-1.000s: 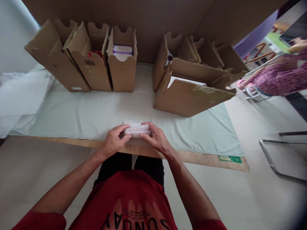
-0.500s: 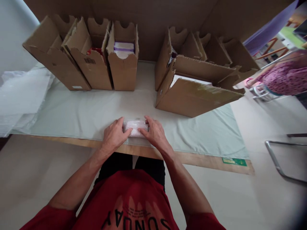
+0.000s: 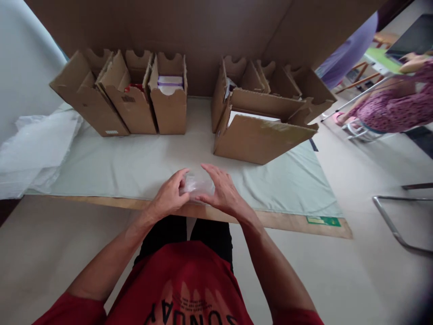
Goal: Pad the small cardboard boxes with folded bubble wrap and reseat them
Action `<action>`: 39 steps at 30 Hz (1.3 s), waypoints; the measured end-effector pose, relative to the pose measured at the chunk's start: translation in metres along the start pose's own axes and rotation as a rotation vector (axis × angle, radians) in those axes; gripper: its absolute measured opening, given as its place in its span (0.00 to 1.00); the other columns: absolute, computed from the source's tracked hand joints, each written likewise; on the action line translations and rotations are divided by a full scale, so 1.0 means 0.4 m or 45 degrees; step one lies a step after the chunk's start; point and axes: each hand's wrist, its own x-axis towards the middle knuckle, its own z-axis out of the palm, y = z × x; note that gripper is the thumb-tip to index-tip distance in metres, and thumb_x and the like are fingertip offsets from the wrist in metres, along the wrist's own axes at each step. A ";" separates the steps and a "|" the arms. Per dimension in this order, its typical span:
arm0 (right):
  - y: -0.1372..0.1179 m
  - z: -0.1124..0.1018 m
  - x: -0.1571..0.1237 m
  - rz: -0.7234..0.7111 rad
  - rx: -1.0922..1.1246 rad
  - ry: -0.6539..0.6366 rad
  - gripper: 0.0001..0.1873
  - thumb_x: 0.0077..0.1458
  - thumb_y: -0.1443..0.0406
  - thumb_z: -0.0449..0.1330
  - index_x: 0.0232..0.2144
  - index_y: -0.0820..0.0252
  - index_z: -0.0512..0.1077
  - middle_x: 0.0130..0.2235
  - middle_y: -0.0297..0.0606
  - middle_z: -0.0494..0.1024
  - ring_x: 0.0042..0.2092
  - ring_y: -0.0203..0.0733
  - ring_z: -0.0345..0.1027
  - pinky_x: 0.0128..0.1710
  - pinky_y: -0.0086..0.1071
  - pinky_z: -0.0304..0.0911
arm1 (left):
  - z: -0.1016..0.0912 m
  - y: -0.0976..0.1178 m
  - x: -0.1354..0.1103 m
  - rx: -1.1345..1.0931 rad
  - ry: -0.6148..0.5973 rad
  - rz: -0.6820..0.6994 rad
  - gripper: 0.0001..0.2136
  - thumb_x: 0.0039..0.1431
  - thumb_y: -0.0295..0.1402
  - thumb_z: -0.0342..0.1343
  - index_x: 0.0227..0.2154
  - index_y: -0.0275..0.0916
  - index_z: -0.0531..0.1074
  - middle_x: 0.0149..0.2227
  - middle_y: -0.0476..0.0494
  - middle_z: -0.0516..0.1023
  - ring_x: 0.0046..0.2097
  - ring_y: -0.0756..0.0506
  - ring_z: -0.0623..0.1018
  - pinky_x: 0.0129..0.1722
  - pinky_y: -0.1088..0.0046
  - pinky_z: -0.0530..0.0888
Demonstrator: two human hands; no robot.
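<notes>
Right hand [image 3: 223, 192] has opened wider, fingers spread beside blurred plastic-wrapped packet [image 3: 199, 186]; left hand [image 3: 169, 193] curls at its left end, grip I cannot tell.

A pale blue-white wall [image 3: 20, 58] occupies the upper left of the frame; a brown cardboard panel [image 3: 152, 27] spans the top centre. A light wooden tabletop [image 3: 287, 220], draped in pale green cloth [image 3: 287, 189], crosses the middle. Smooth off-white flooring [image 3: 338, 275], softly lit, extends below, with a bent chrome tubular frame [image 3: 387, 221] at right.
</notes>
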 end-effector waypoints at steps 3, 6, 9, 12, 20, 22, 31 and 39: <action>-0.020 -0.048 -0.004 -0.110 0.079 -0.124 0.33 0.56 0.56 0.67 0.62 0.52 0.66 0.57 0.45 0.76 0.58 0.54 0.68 0.59 0.49 0.58 | -0.018 0.026 -0.004 -0.055 -0.096 0.187 0.35 0.50 0.24 0.55 0.65 0.41 0.63 0.39 0.48 0.72 0.40 0.48 0.73 0.47 0.66 0.74; -0.026 -0.059 -0.005 -0.034 0.269 -0.116 0.11 0.57 0.59 0.65 0.42 0.56 0.76 0.38 0.37 0.79 0.42 0.45 0.72 0.46 0.39 0.63 | -0.030 0.031 -0.002 -0.247 -0.014 0.244 0.35 0.53 0.27 0.59 0.66 0.45 0.61 0.43 0.47 0.72 0.44 0.47 0.74 0.52 0.64 0.73; -0.019 -0.030 -0.010 0.128 0.697 0.200 0.12 0.55 0.55 0.66 0.34 0.56 0.73 0.32 0.33 0.75 0.35 0.39 0.67 0.38 0.34 0.62 | -0.014 0.022 -0.001 -0.655 0.125 0.141 0.39 0.52 0.37 0.67 0.66 0.42 0.59 0.51 0.40 0.72 0.51 0.43 0.75 0.56 0.60 0.72; -0.017 0.015 -0.022 0.290 1.116 0.415 0.18 0.51 0.50 0.68 0.36 0.55 0.71 0.33 0.32 0.75 0.34 0.38 0.66 0.35 0.33 0.63 | 0.025 0.025 -0.013 -0.968 -0.007 -0.055 0.39 0.51 0.44 0.68 0.64 0.37 0.61 0.54 0.35 0.74 0.53 0.39 0.76 0.55 0.60 0.73; -0.010 -0.046 -0.066 0.384 1.224 0.154 0.40 0.48 0.45 0.67 0.58 0.54 0.65 0.52 0.48 0.77 0.49 0.49 0.73 0.45 0.40 0.68 | 0.021 0.085 -0.022 -0.546 -0.208 -0.291 0.17 0.54 0.40 0.59 0.44 0.36 0.75 0.36 0.46 0.79 0.36 0.46 0.77 0.37 0.71 0.74; -0.007 -0.090 -0.062 0.331 1.102 0.037 0.43 0.48 0.46 0.67 0.62 0.54 0.62 0.57 0.50 0.75 0.52 0.50 0.72 0.46 0.41 0.68 | 0.006 0.098 -0.015 -0.444 -0.312 -0.245 0.15 0.52 0.38 0.58 0.41 0.36 0.75 0.32 0.48 0.78 0.33 0.47 0.75 0.33 0.73 0.72; -0.009 -0.155 -0.064 0.327 0.685 0.036 0.18 0.54 0.50 0.64 0.35 0.59 0.73 0.29 0.32 0.71 0.31 0.37 0.63 0.29 0.29 0.57 | 0.033 0.122 0.002 -0.683 -0.245 -0.221 0.21 0.50 0.40 0.62 0.47 0.38 0.73 0.37 0.47 0.78 0.37 0.46 0.77 0.37 0.71 0.76; 0.007 -0.219 -0.090 0.288 0.658 0.055 0.17 0.54 0.52 0.63 0.28 0.58 0.67 0.27 0.30 0.66 0.29 0.34 0.57 0.27 0.29 0.53 | 0.080 0.141 0.031 -0.880 -0.205 -0.253 0.21 0.51 0.41 0.63 0.47 0.37 0.72 0.35 0.47 0.77 0.33 0.47 0.77 0.35 0.68 0.78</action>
